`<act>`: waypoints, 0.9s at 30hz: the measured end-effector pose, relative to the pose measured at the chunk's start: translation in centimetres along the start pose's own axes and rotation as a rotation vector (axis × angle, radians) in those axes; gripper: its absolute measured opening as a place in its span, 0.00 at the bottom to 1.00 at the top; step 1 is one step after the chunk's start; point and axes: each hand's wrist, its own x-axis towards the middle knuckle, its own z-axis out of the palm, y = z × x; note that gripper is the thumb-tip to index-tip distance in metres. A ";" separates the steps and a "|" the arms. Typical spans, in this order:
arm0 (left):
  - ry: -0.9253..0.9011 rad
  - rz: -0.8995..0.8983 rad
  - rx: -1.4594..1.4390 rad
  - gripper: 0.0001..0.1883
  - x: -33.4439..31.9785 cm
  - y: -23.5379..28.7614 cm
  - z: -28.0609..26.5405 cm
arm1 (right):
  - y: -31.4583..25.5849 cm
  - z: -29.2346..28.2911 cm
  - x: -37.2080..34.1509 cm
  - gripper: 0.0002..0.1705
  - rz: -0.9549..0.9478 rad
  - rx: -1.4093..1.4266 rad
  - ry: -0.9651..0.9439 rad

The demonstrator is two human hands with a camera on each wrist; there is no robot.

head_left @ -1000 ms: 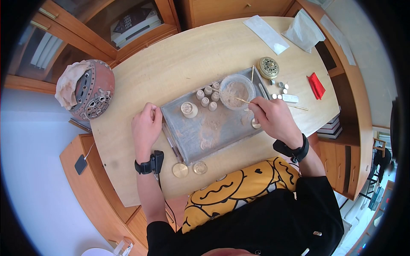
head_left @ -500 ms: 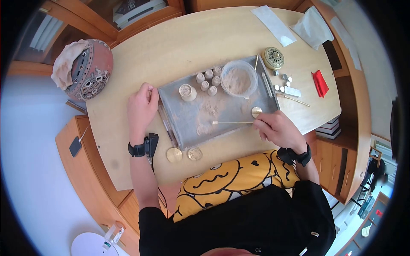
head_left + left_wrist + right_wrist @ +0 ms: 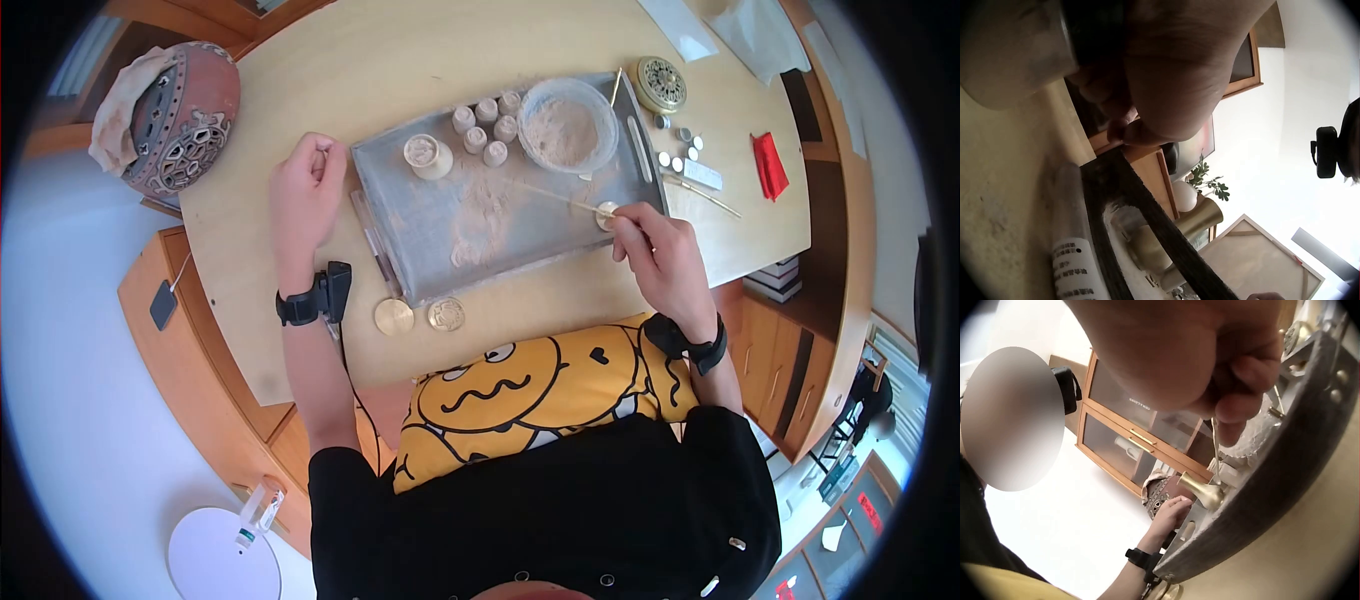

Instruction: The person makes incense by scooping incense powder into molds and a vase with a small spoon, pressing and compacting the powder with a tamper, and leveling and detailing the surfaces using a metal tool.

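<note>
My right hand (image 3: 665,255) pinches a thin brass stick (image 3: 565,198) between thumb and fingers, over the right front of the grey tray (image 3: 560,250). The stick is blurred in the head view and points left, towards several small powder-dusted jars (image 3: 495,153). Behind it stands a clear bowl (image 3: 527,150) of pale brown powder (image 3: 568,132). Beneath the right fingertips lies a small gold disc (image 3: 606,215). Resting by the tray's left end, my left hand (image 3: 310,190) has loosely curled fingers and nothing showing in it. A brass vase (image 3: 1209,492) stands on the tray.
Two brass discs lie in front of the tray, one plain (image 3: 394,317), one patterned (image 3: 446,314). Right of it are an openwork brass lid (image 3: 661,84), small capped containers and a red pouch (image 3: 769,167). A clay pot (image 3: 200,120) stands far left; spilled powder streaks the tray.
The right hand has brought the stick from over the bowl down across the tray, then back towards the jars. The head view has shifted, so the table sits higher. The left hand stays put.
</note>
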 end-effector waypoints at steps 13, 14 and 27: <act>0.006 -0.030 -0.072 0.10 0.1 -0.4 0.1 | 1.4 2.1 0.0 0.04 -0.228 -0.268 0.254; 0.005 -0.032 -0.070 0.10 0.1 -0.5 0.1 | 1.4 2.2 0.1 0.04 -0.243 -0.296 0.256; 0.038 -0.024 -0.016 0.11 0.0 -1.1 0.0 | 2.4 2.1 -0.1 0.03 -0.285 -0.328 0.227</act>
